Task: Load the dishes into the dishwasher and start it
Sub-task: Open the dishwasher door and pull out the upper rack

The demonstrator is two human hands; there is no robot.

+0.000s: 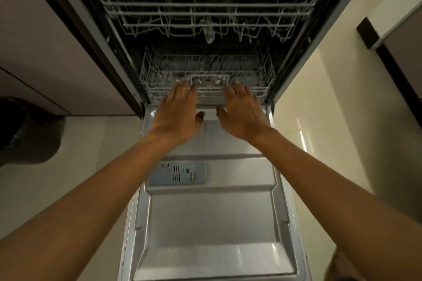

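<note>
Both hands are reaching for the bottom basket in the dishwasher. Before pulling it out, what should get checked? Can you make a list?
1. Door folded all the way down: ok, it lies flat and open.
2. Nothing lying on the door where the lower rack will roll: ok, the panel is bare.
3. Left hand on the rack's front edge: ok, its fingers reach the wire.
4. Right hand on the front edge: ok, fingers at the wire too.
5. Firm grip on the rack: cannot tell, the fingers look spread, not curled.
6. Upper rack pushed in out of the way: ok, it sits inside.
</note>
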